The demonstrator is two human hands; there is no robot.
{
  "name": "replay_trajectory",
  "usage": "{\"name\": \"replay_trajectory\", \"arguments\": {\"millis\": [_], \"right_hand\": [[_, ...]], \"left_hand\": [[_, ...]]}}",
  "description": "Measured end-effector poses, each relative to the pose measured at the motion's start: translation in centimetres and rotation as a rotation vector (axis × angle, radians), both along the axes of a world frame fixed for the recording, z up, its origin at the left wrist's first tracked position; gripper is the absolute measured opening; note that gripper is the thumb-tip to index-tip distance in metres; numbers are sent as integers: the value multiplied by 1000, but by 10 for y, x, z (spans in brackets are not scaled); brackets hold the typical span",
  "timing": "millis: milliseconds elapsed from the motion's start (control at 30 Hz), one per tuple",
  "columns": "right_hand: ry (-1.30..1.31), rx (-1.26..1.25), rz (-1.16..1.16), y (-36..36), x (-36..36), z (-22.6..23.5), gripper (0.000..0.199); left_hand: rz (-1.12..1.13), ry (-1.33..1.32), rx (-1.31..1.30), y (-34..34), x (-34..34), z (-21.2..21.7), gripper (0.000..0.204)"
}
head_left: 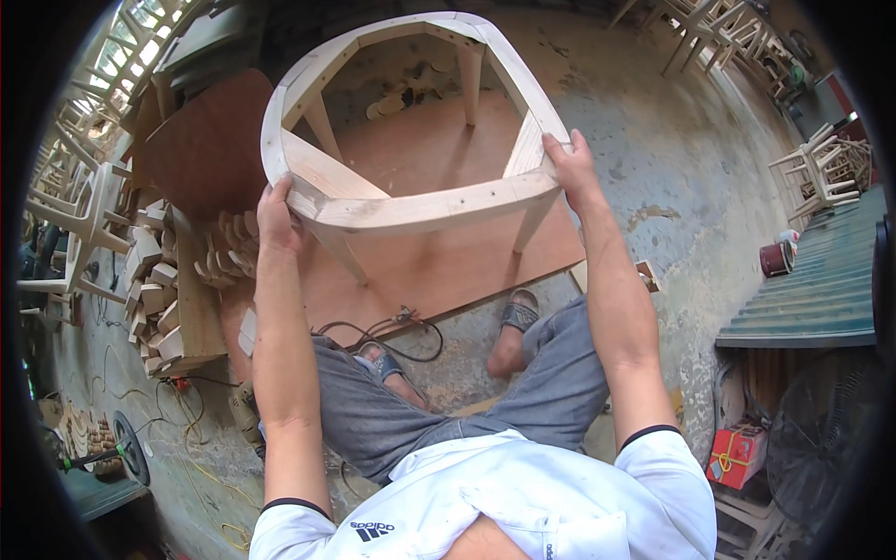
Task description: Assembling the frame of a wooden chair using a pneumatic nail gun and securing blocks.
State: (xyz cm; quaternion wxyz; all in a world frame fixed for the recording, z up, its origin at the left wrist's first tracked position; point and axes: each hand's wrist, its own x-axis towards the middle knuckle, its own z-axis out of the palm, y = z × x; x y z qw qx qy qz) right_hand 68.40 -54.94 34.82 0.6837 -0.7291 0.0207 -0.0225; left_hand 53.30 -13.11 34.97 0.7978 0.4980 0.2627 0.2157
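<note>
In front of me is a pale wooden chair frame (439, 207), an open rounded seat ring with several tapered legs pointing down and corner braces inside. My left hand (278, 222) grips its near left corner, thumb on top and fingers partly hidden below the rim. At the near right corner my right hand (573, 170) holds the ring, its thumb upright and other fingers wrapped on the wood. Beneath the frame lies a flat reddish-brown board (411, 271); whether the legs touch it I cannot tell for all of them.
Wooden offcuts (159, 289) are piled at the left. A dark cable (420, 341) lies by my feet. Stacked chair frames (84, 215) stand far left, more chairs (821, 168) at the right. A green corrugated surface (803, 280) and a fan (821, 439) are at right.
</note>
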Motion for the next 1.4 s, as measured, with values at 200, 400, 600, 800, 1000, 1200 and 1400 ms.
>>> {"name": "replay_trajectory", "arguments": {"millis": [200, 400, 600, 800, 1000, 1200, 1400], "right_hand": [[-905, -1040, -18, 23, -62, 65, 46], [-567, -570, 19, 30, -118, 29, 20], [364, 1007, 318, 34, -130, -20, 38], [365, 925, 55, 48, -123, -27, 42], [407, 898, 91, 35, -116, -25, 45], [356, 774, 111, 40, -125, -5, 46], [393, 762, 401, 40, -122, -10, 41]], "left_hand": [[137, 39, 168, -2, -23, 17, 59], [417, -70, 268, 19, -75, 64, 54], [778, -443, 343, 108, -202, 106, 25], [866, 199, 386, 113, -393, -43, 27], [1040, 643, 225, 28, -555, -202, 18], [1011, 934, -116, -73, -598, -286, 13], [935, 1023, -146, -76, -595, -280, 17]]}}
